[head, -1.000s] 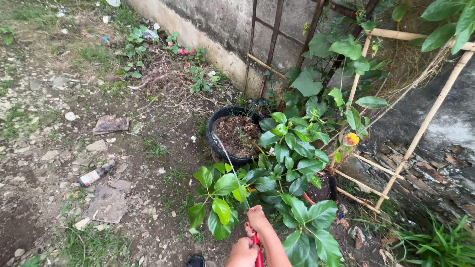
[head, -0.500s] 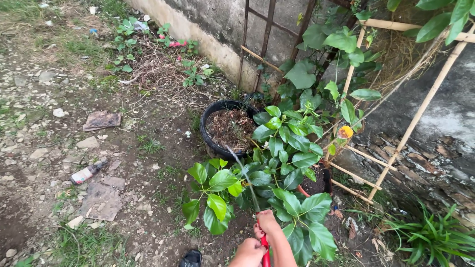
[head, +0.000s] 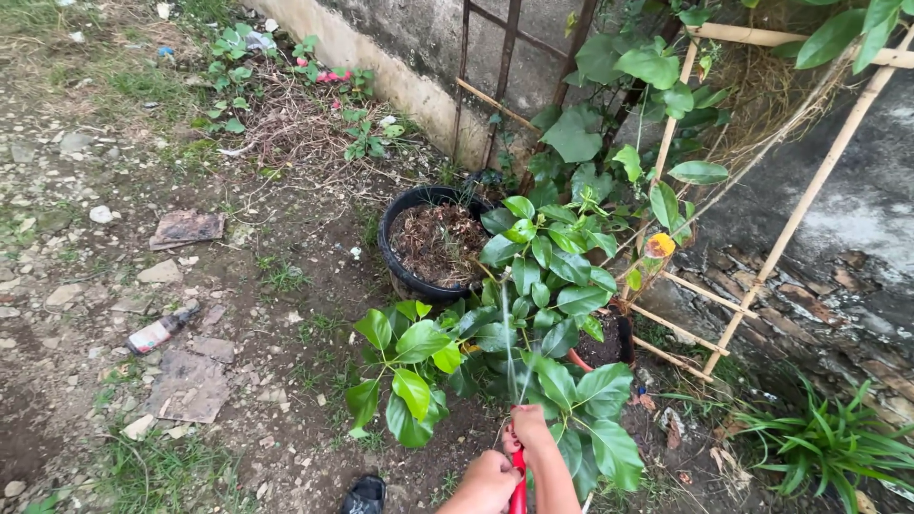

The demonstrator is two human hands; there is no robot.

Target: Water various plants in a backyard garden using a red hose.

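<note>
At bottom centre, the right hand (head: 529, 436) and left hand (head: 490, 473) are gripping what seems a red hose (head: 519, 485), thumb pressing its end below the leafy plant (head: 533, 286).

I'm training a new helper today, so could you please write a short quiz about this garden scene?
1. True or false: the black pot holds a tall leafy plant.
2. What colour is the hose nozzle that both hands grip: A green, B red, C blue?
3. What litter lies on the ground at left?

Key: 1 false, only soil and dry debris show. 2 B; left hand and right hand hold it. 3 a plastic bottle.
</note>
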